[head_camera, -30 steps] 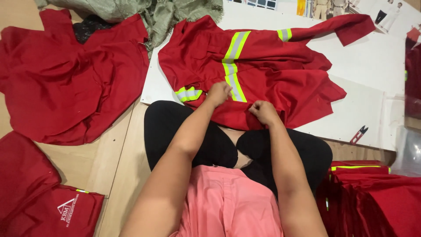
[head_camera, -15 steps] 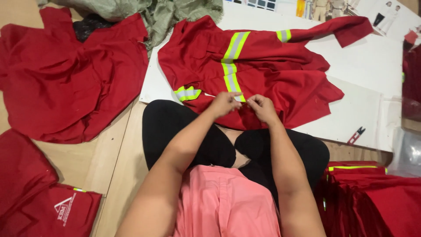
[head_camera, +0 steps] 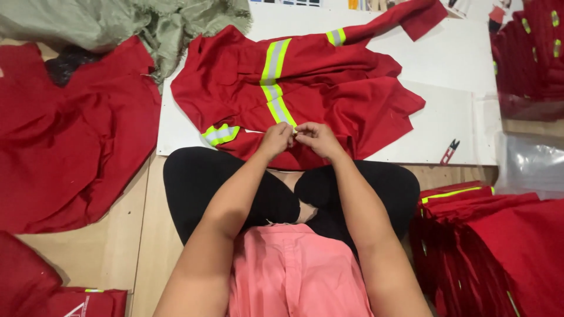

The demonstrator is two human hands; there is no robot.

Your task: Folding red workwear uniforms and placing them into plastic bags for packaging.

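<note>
**Both hands pinching the near edge of the red jacket**

Far left: loose red cloth [head_camera: 70, 152] heaped on the wood floor [head_camera: 117, 258], a grey-green sack [head_camera: 117, 20] bunched at the far edge above it. Near left corner, a folded red piece [head_camera: 76, 302] with a light mark on it.

Centre: red work jacket [head_camera: 329, 88] spread on the white board [head_camera: 446, 64], right in front of my crossed legs. It's red with yellow-and-silver reflective stripes [head_camera: 273, 76] down the middle and on the cuffs, one sleeve flung toward the far right.

My left hand [head_camera: 276, 140] is closed, fingertips pinched on the jacket's near edge where the stripe ends. My right hand [head_camera: 317, 138] is closed the same way, pinching the same spot; the two hands touch. Whether something small sits between the fingers, I can't tell.

Handling, my judgement: light, soft, floppy fabric, wrinkles easily, not fragile, not slippery. The striped tape likely feels a bit stiffer. Best hold is a pinch at a hem or seam, since the body just sags.

Right: small red-handled snips [head_camera: 450, 151] on the board's near right edge, well apart from my hands. Further right, a stack of folded red garments [head_camera: 499, 246], clear plastic [head_camera: 529, 164] beyond it.
</note>
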